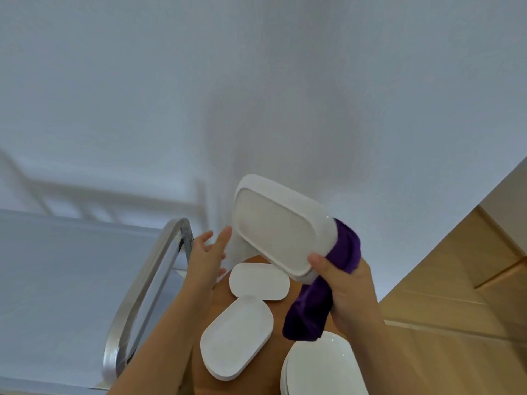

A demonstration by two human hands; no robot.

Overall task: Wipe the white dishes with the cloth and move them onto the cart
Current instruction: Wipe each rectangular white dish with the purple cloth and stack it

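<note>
White rectangular dish (pixel 281 233) held tilted above bench (pixel 278 320), pinched with purple cloth (pixel 313 303) by right hand (pixel 346 286). Left hand (pixel 206 253) spread, just beside dish. Risk judged: one-corner pinch through cloth, dish slipped onto dishes below before cart (pixel 71 280) is reached.

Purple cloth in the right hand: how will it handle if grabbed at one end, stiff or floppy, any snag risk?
Likely floppy: the purple cloth bunches in the right hand and its free end droops toward the round plates. Probably light and grippy, since it cushions the raised dish. The hanging tail might drag over dishes below.
</note>
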